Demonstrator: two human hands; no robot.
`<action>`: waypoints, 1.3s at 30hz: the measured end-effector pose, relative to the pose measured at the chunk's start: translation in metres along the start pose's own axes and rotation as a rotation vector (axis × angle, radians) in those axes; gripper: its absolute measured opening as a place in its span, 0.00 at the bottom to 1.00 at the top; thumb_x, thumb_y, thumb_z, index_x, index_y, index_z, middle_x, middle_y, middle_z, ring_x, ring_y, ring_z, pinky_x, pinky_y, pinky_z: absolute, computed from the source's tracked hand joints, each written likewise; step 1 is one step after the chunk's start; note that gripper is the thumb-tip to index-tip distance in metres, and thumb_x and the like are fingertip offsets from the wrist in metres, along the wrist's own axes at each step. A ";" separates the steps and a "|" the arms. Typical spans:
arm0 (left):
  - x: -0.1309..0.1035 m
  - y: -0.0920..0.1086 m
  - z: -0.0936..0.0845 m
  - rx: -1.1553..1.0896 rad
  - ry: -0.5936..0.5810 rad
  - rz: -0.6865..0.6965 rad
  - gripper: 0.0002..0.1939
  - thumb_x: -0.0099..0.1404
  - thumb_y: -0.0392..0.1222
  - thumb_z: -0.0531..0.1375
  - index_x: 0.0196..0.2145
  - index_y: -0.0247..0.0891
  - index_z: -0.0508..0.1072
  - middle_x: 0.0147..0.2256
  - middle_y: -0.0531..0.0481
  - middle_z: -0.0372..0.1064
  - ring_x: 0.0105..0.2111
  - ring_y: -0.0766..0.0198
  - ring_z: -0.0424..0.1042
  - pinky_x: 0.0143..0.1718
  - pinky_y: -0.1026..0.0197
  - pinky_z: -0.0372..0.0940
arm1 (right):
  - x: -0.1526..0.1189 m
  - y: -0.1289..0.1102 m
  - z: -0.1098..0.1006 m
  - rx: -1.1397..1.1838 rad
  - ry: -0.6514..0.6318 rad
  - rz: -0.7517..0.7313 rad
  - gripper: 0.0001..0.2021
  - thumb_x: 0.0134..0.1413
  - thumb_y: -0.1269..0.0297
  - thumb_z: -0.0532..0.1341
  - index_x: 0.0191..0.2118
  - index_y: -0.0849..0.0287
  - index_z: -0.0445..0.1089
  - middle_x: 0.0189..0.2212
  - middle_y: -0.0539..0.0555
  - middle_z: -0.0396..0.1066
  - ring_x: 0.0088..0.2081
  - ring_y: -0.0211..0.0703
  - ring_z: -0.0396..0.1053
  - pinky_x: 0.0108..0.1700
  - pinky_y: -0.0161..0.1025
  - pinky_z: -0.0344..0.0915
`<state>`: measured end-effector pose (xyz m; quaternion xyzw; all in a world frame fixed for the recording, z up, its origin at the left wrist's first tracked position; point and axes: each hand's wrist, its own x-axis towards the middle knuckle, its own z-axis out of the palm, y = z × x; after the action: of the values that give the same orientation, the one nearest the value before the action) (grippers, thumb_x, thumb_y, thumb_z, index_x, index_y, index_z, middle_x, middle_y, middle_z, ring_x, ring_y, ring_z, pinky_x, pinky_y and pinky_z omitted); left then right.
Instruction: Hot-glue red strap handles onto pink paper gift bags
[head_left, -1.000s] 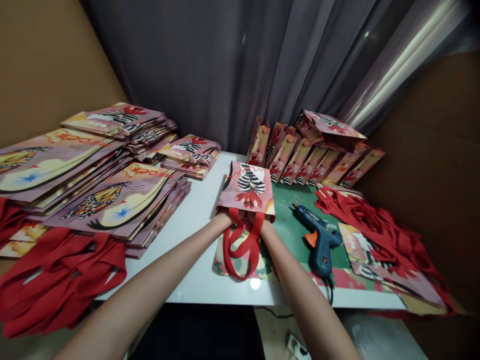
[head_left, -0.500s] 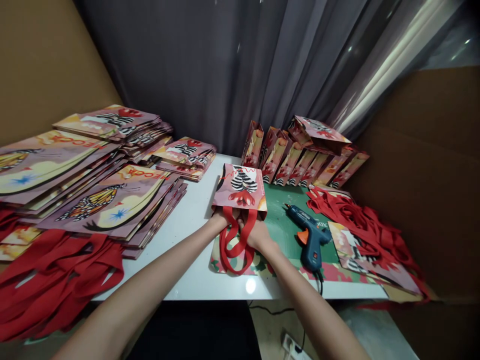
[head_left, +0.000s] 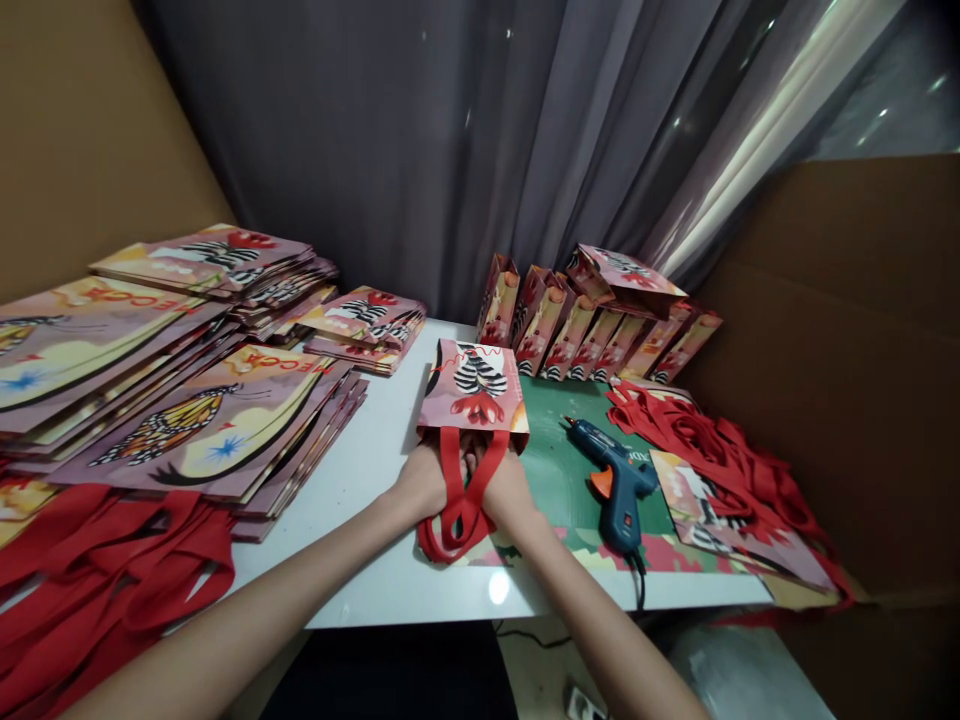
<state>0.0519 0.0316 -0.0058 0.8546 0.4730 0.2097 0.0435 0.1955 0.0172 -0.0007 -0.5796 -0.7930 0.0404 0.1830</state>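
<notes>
A small printed paper bag (head_left: 474,392) with a zebra-striped figure lies at the middle of the table, its mouth facing me. Red ribbon handles (head_left: 452,500) hang from its mouth over my wrists and the mat. My left hand (head_left: 424,478) reaches into the mouth from the left, and my right hand (head_left: 506,485) from the right. The bag and ribbons hide most fingers of both hands, so their grip does not show. A blue glue gun (head_left: 621,485) with an orange trigger rests on the green mat (head_left: 570,490), right of the bag.
Stacks of flat printed bags (head_left: 217,420) fill the left side, with red ribbons (head_left: 135,590) in front. Upright finished bags (head_left: 540,325) line the back right. More red ribbons (head_left: 720,450) and a flat bag (head_left: 712,510) lie at the right.
Both hands have moved slightly down and apart at the bag's mouth. The ribbon handles now hang closer together and crossed. The whole view has shifted a little.
</notes>
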 end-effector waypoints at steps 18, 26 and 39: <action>-0.005 -0.023 -0.009 -0.017 -0.168 0.063 0.09 0.61 0.36 0.54 0.24 0.37 0.70 0.26 0.47 0.71 0.28 0.59 0.70 0.29 0.61 0.61 | -0.002 0.002 -0.022 -0.130 -0.202 0.121 0.15 0.63 0.71 0.52 0.46 0.64 0.76 0.43 0.65 0.76 0.46 0.51 0.72 0.41 0.37 0.65; -0.014 -0.025 -0.020 0.071 -0.193 -0.058 0.13 0.65 0.37 0.51 0.30 0.37 0.73 0.32 0.42 0.76 0.31 0.54 0.75 0.32 0.58 0.64 | -0.009 0.010 -0.031 -0.130 -0.215 0.143 0.15 0.65 0.69 0.52 0.42 0.64 0.76 0.40 0.64 0.77 0.42 0.49 0.75 0.38 0.35 0.64; -0.026 -0.038 -0.044 0.300 -0.072 0.219 0.14 0.58 0.22 0.52 0.29 0.33 0.75 0.28 0.43 0.74 0.29 0.54 0.74 0.33 0.56 0.67 | -0.023 0.008 -0.055 -0.288 -0.200 0.013 0.17 0.58 0.85 0.51 0.46 0.65 0.71 0.45 0.62 0.74 0.47 0.47 0.71 0.44 0.37 0.67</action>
<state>-0.0083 0.0254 0.0155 0.9050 0.4011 0.1095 -0.0905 0.2276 -0.0098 0.0423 -0.5979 -0.8012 -0.0147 0.0179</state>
